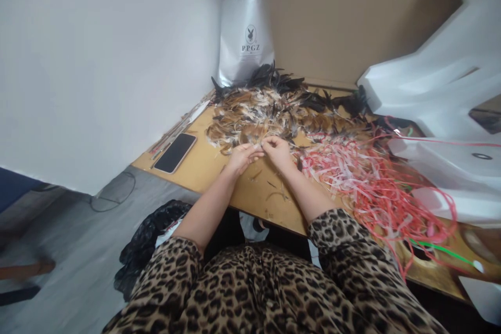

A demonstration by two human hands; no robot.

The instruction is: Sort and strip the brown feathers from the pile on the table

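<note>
At the near edge of a feather pile (pixel 250 104), my left hand (pixel 245 156) and my right hand (pixel 277 150) meet with their fingertips together. Both are closed in a pinch on a small pale wisp that looks like a feather (pixel 257 147), mostly hidden by the fingers. The pile mixes brown, cream and black feathers on a yellowish tabletop (pixel 219 167). Several loose feather bits (pixel 274 190) lie below my hands. To the right of my right hand spreads a tangle of red and pink ribbon (pixel 352 172).
A phone (pixel 175 153) lies at the table's left, beside thin sticks (pixel 183 120). A white printed bag (pixel 246 36) stands behind the feathers. White sewing-machine-like equipment (pixel 426 78) rises on the right. A white panel (pixel 109 62) borders the left; a black plastic bag (pixel 148 240) sits below.
</note>
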